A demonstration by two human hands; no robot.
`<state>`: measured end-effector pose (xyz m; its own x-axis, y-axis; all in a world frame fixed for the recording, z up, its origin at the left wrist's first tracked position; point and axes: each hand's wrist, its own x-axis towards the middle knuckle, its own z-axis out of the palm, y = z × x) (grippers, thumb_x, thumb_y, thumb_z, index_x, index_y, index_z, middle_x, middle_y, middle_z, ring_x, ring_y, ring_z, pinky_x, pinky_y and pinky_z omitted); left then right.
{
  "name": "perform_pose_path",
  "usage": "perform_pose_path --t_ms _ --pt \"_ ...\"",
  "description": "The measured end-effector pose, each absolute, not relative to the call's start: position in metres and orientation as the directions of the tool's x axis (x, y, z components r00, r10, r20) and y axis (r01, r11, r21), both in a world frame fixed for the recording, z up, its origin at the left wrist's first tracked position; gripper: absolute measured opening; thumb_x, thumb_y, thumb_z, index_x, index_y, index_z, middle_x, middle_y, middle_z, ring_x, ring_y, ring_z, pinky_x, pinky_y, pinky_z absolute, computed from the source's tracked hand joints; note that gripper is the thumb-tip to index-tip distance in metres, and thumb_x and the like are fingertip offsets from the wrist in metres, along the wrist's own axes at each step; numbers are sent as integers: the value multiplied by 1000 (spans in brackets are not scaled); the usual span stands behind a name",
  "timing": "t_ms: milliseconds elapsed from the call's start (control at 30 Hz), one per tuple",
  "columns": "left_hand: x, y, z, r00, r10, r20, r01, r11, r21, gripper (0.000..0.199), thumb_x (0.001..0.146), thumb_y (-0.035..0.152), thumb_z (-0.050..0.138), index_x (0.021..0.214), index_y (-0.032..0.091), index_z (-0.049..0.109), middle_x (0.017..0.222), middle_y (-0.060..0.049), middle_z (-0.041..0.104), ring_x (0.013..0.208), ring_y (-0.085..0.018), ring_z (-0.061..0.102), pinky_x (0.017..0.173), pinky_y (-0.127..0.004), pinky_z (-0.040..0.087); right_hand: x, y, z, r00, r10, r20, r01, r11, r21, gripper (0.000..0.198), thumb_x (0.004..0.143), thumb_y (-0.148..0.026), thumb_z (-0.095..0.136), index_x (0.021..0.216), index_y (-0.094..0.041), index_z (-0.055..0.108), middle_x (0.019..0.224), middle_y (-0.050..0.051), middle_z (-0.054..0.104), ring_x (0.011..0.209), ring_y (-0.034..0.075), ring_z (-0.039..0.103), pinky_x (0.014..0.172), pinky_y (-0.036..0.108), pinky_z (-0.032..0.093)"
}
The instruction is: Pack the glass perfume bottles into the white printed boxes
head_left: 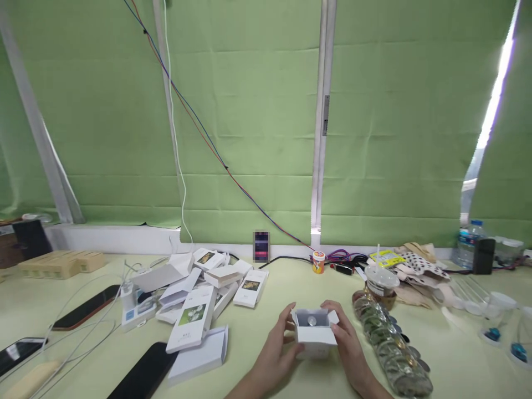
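My left hand and my right hand hold a small white box between them, just above the pale table near its front edge. The box's top flaps stand open, and a round silver piece shows inside. Fingers of both hands wrap the box's sides. Right of my right hand lies a long row of round tins in clear wrap.
A heap of white boxes lies to the left, with black phones and white cables. A lidded cup with a straw, a small orange jar, a water bottle and clear cups stand to the right. Green blinds hang behind.
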<state>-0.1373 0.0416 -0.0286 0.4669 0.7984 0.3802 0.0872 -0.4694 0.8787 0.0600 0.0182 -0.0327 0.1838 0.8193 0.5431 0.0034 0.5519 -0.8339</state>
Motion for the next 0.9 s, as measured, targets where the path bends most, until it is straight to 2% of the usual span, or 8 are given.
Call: perform_pose_path --t_ms 133,200,300,433,633,900 --pt "-139 43 -40 452 796 402 96 -491 866 69 88 20 54 144 32 17 120 -9 52 108 -22 54 94 -39 49 61 22 -36 126 874 469 -200 485 -851 28 82 -47 51 102 -28 56 110 5 54 99 26 55 77 32 48" --pt "-140 43 -41 471 781 410 109 -513 852 63 90 22 51 144 31 20 123 -9 53 110 -22 54 95 -39 48 61 22 -37 115 867 485 -156 498 -853 26 84 -47 49 100 -28 56 110 5 53 102 26 53 80 32 46" --pt "-140 40 -36 507 741 441 133 -573 809 50 92 21 46 139 31 32 126 -9 51 112 -22 53 96 -37 48 62 18 -36 106 829 549 1 552 -834 25 87 -47 45 92 -27 59 110 5 51 105 26 50 87 34 41" --pt "-139 38 -27 562 661 498 163 -678 716 43 91 14 43 130 32 44 121 -8 51 107 -21 54 94 -34 47 63 11 -30 73 798 598 119 588 -800 28 91 -46 40 93 -27 60 110 4 49 104 25 50 89 34 39" --pt "-137 38 -22 560 648 516 167 -698 696 46 89 8 40 128 31 43 114 -8 52 98 -20 56 87 -30 48 64 8 -24 36 775 631 176 617 -767 27 93 -43 37 96 -28 59 109 4 50 107 25 49 91 35 39" --pt "-135 36 -20 540 664 517 193 -696 692 49 86 5 40 128 30 44 110 -7 53 96 -20 55 87 -32 45 63 8 -22 59 768 637 217 613 -759 32 94 -43 32 94 -27 59 103 4 50 102 24 50 90 35 39"
